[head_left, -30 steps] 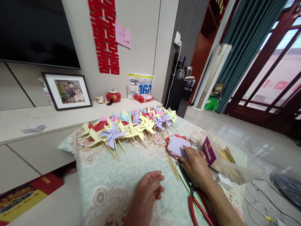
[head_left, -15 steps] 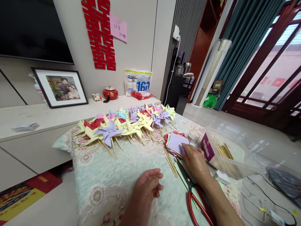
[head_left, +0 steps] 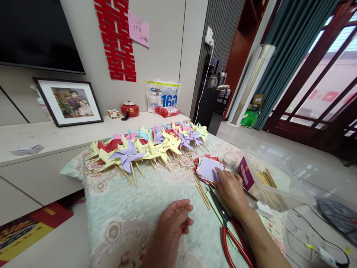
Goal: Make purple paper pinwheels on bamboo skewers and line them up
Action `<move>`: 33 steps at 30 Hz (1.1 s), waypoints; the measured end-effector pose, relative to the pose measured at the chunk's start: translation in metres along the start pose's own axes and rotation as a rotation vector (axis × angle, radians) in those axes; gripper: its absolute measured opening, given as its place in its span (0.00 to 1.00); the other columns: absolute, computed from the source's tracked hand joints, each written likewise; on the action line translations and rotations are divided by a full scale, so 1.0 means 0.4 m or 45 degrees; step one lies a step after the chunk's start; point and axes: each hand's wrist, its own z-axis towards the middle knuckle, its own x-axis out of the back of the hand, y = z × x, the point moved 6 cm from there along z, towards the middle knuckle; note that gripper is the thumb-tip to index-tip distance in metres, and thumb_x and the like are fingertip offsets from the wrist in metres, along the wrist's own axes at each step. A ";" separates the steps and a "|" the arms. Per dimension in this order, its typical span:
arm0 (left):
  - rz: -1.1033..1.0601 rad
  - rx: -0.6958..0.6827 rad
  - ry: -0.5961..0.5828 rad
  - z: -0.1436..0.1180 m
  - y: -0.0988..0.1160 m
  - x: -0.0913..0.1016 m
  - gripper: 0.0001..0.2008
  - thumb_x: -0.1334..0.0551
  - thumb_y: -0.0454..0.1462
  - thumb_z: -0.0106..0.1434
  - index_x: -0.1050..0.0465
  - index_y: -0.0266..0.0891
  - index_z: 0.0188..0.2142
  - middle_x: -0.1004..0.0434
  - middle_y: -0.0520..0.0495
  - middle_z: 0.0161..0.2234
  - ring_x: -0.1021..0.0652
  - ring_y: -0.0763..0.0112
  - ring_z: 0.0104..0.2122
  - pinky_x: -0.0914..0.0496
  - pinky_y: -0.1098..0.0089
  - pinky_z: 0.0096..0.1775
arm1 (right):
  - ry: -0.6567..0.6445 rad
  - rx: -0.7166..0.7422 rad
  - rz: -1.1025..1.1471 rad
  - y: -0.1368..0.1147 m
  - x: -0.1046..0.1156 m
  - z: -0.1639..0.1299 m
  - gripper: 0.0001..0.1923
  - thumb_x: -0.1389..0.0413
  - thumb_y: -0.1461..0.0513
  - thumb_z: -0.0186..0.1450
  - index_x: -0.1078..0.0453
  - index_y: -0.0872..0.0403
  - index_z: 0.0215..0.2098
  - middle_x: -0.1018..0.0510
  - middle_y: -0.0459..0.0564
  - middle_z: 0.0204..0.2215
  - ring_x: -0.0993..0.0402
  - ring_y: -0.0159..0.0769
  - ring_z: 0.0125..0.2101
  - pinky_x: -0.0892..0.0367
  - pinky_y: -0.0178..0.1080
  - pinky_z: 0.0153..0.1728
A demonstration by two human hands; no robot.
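In the head view, the stack of coloured paper squares (head_left: 208, 167) lies on the floral tablecloth (head_left: 122, 208), ahead of the right hand (head_left: 231, 186) and a little to its left. The sheet on top is lavender and almost square, so it has no clear long axis; it lies turned somewhat askew. The right hand is the nearer one, and its fingertips touch this lavender sheet at the right side, close to the near corner. The fingers are bent and come from above. Whether they pinch the sheet or only press on it, I cannot tell, because the thumb side is partly hidden.

The left hand (head_left: 174, 217) is nearer to the body, well apart from the stack. Its fingers are loosely curled, not clenched, and I see nothing held in it.

Between the two hands lie a few thin wooden sticks (head_left: 202, 193), pointing from the stack towards the body. Beside them are the red-handled scissors (head_left: 223, 214), with blades directed to the stack and handles next to the right forearm. A round clear container (head_left: 230, 160) stands just beyond the right hand, and the plastic box (head_left: 292, 197) with more sticks is to its right. The finished paper pinwheels (head_left: 128, 155) lie in rows on the far side.
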 end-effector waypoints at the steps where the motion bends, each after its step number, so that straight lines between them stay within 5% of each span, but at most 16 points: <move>1: 0.004 -0.002 0.000 0.001 0.000 0.000 0.16 0.34 0.38 0.51 0.25 0.33 0.40 0.22 0.41 0.40 0.27 0.71 0.28 0.36 0.69 0.30 | -0.006 -0.002 0.004 0.000 0.000 0.002 0.23 0.47 0.67 0.67 0.36 0.53 0.60 0.21 0.61 0.50 0.27 0.51 0.52 0.46 0.55 0.55; 16: 0.003 0.001 -0.001 0.004 -0.004 0.003 0.15 0.35 0.37 0.53 0.25 0.33 0.40 0.23 0.41 0.40 0.27 0.71 0.28 0.36 0.69 0.31 | 0.039 0.022 0.096 0.013 -0.004 0.010 0.20 0.54 0.66 0.71 0.33 0.55 0.58 0.17 0.59 0.44 0.22 0.46 0.46 0.45 0.51 0.56; 23: -0.039 0.005 0.009 0.011 -0.010 0.005 0.14 0.33 0.36 0.50 0.25 0.35 0.38 0.22 0.43 0.38 0.27 0.73 0.26 0.37 0.70 0.29 | 0.210 0.096 0.060 0.012 0.006 0.018 0.24 0.56 0.73 0.66 0.30 0.57 0.56 0.16 0.53 0.31 0.21 0.41 0.33 0.39 0.46 0.51; 33: -0.061 0.021 0.009 0.006 -0.004 0.002 0.14 0.33 0.35 0.50 0.24 0.35 0.37 0.22 0.43 0.38 0.26 0.74 0.25 0.37 0.70 0.28 | 0.594 0.006 0.009 0.043 0.051 0.005 0.18 0.51 0.70 0.63 0.24 0.56 0.46 0.16 0.54 0.30 0.21 0.43 0.30 0.33 0.40 0.35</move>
